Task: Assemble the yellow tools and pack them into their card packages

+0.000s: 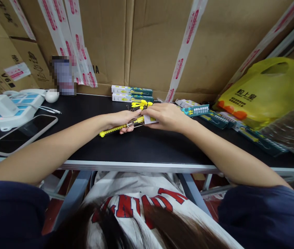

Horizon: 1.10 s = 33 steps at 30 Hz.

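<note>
My left hand [122, 119] grips a long yellow pen-like tool [113, 130] lying across the black table [136, 145]; its clear end sits between my fingers. My right hand [166, 117] is closed on a small white card with a yellow label [152, 120] at the tool's right end. Both hands meet at the table's middle. Just behind them lie a few loose yellow tools [141, 103].
Two white and teal boxes [132, 94] lie by the cardboard wall. More teal packages [214, 117] and a yellow plastic bag [268, 91] are at the right. A phone [23, 133], a power strip [14, 109] with a charger sit at the left.
</note>
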Motion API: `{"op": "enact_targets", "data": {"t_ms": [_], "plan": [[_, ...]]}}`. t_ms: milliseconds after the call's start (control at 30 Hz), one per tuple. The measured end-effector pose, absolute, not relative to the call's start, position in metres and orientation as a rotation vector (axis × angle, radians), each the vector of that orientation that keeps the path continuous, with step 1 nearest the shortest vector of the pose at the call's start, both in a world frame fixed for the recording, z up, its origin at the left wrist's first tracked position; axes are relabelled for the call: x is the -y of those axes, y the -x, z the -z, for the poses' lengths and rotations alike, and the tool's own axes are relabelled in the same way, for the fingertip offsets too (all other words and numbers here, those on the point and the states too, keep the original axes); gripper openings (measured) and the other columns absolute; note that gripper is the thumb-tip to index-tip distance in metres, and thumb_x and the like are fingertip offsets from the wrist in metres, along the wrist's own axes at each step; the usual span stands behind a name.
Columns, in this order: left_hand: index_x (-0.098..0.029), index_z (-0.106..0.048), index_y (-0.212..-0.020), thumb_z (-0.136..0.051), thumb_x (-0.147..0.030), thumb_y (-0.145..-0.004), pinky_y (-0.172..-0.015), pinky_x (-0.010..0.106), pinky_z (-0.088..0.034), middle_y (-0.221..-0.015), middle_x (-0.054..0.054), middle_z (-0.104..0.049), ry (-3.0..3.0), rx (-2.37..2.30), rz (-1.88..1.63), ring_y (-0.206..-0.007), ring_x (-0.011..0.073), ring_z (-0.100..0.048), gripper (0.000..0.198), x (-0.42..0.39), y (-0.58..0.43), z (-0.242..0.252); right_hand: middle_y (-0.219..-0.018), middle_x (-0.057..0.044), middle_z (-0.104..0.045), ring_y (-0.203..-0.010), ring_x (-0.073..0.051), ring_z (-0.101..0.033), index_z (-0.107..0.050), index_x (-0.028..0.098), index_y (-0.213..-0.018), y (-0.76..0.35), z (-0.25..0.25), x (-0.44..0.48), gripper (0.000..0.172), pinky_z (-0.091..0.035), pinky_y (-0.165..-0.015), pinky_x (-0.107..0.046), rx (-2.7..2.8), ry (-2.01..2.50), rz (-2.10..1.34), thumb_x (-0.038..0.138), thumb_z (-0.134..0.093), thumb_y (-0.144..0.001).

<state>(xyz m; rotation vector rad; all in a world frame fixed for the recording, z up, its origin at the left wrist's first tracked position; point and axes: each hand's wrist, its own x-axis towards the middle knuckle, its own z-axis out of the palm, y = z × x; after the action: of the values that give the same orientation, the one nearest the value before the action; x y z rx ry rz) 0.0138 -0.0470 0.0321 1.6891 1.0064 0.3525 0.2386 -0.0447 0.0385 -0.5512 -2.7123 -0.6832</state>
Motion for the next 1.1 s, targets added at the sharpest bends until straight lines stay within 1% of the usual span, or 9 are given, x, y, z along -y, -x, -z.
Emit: {"op": "enact_targets", "data": {"t_ms": [200,367,500,633,733,833,933,1033,1100], "plan": [[-0.019,-0.048,-0.066,-0.045,-0.069,-0.091,-0.034,0.018,-0.036,-0.041,-0.002,-0.039,-1.511,-0.915,-0.269,-0.033,0.0078,-0.032,0.056,0.047,-0.014,-0.035,-0.104,-0.013,-0.071,-0.090,-0.023,-0.062,-0.061,0.016,-0.123,-0.240,-0.037,0.044,0.033,-0.043,-0.074,-0.033,2.648,0.468,0.796,0.036,-0.046,-0.101],[-0.019,-0.048,-0.063,-0.044,-0.067,-0.093,-0.034,0.018,-0.035,-0.042,-0.002,-0.043,-1.476,-0.958,-0.290,-0.032,0.0076,-0.034,0.057,0.051,-0.018,-0.034,-0.098,-0.011,-0.070,-0.084,-0.021,-0.059,-0.059,0.018,-0.130,-0.236,-0.034,0.048,0.037,-0.040,-0.071,-0.033,2.652,0.460,0.892,0.036,-0.039,-0.105],[-0.017,-0.057,-0.073,-0.034,-0.060,-0.100,-0.040,0.022,-0.044,-0.052,0.003,-0.059,-1.470,-1.037,-0.406,-0.036,0.0104,-0.048,0.056,0.048,-0.022,-0.026,-0.099,-0.010,-0.069,-0.083,-0.020,-0.059,-0.062,0.020,-0.125,-0.228,-0.027,0.051,0.037,-0.039,-0.070,-0.032,2.673,0.460,0.906,0.039,-0.036,-0.106],[-0.017,-0.058,-0.083,-0.028,-0.056,-0.103,-0.048,0.024,-0.049,-0.058,0.006,-0.067,-1.505,-1.067,-0.463,-0.046,0.0157,-0.063,0.053,0.039,-0.020,-0.026,-0.100,-0.010,-0.069,-0.086,-0.020,-0.061,-0.063,0.020,-0.121,-0.229,-0.026,0.046,0.036,-0.039,-0.070,-0.030,2.670,0.514,0.851,0.040,-0.038,-0.105],[-0.018,-0.056,-0.089,-0.041,-0.060,-0.098,-0.049,0.023,-0.047,-0.059,0.006,-0.070,-1.647,-1.092,-0.508,-0.047,0.0160,-0.065,0.045,0.029,-0.014,-0.029,-0.103,-0.010,-0.069,-0.090,-0.021,-0.062,-0.064,0.021,-0.119,-0.242,-0.030,0.033,0.030,-0.040,-0.071,-0.030,2.660,0.620,0.776,0.037,-0.044,-0.102],[-0.018,-0.057,-0.083,-0.059,-0.052,-0.092,-0.047,0.022,-0.043,-0.055,0.004,-0.068,-1.903,-1.185,-0.591,-0.044,0.0138,-0.062,0.035,0.017,-0.005,-0.030,-0.103,-0.010,-0.069,-0.089,-0.022,-0.063,-0.064,0.021,-0.119,-0.259,-0.034,0.018,0.029,-0.040,-0.070,-0.030,2.611,0.781,0.689,0.037,-0.050,-0.099],[-0.017,-0.059,-0.074,-0.065,-0.043,-0.089,-0.052,0.023,-0.045,-0.056,0.003,-0.066,-1.984,-1.161,-0.734,-0.049,0.0125,-0.062,0.031,0.004,0.004,-0.028,-0.106,-0.009,-0.070,-0.088,-0.023,-0.064,-0.064,0.022,-0.119,-0.272,-0.036,0.006,0.029,-0.041,-0.069,-0.030,2.538,0.930,0.594,0.037,-0.053,-0.096],[-0.015,-0.062,-0.074,-0.067,-0.037,-0.088,-0.061,0.023,-0.049,-0.057,0.001,-0.063,-1.874,-1.052,-0.915,-0.054,0.0102,-0.060,0.027,-0.004,0.010,-0.028,-0.112,-0.008,-0.070,-0.094,-0.024,-0.064,-0.063,0.023,-0.117,-0.279,-0.037,-0.002,0.028,-0.044,-0.075,-0.032,2.483,0.971,0.456,0.037,-0.056,-0.093],[-0.013,-0.066,-0.081,-0.066,-0.035,-0.089,-0.065,0.024,-0.051,-0.058,-0.001,-0.060,-1.720,-0.989,-1.021,-0.055,0.0089,-0.059,0.023,-0.004,0.010,-0.029,-0.114,-0.007,-0.069,-0.098,-0.024,-0.064,-0.063,0.024,-0.115,-0.281,-0.037,-0.004,0.027,-0.045,-0.079,-0.033,2.456,0.951,0.363,0.037,-0.058,-0.092]]}}
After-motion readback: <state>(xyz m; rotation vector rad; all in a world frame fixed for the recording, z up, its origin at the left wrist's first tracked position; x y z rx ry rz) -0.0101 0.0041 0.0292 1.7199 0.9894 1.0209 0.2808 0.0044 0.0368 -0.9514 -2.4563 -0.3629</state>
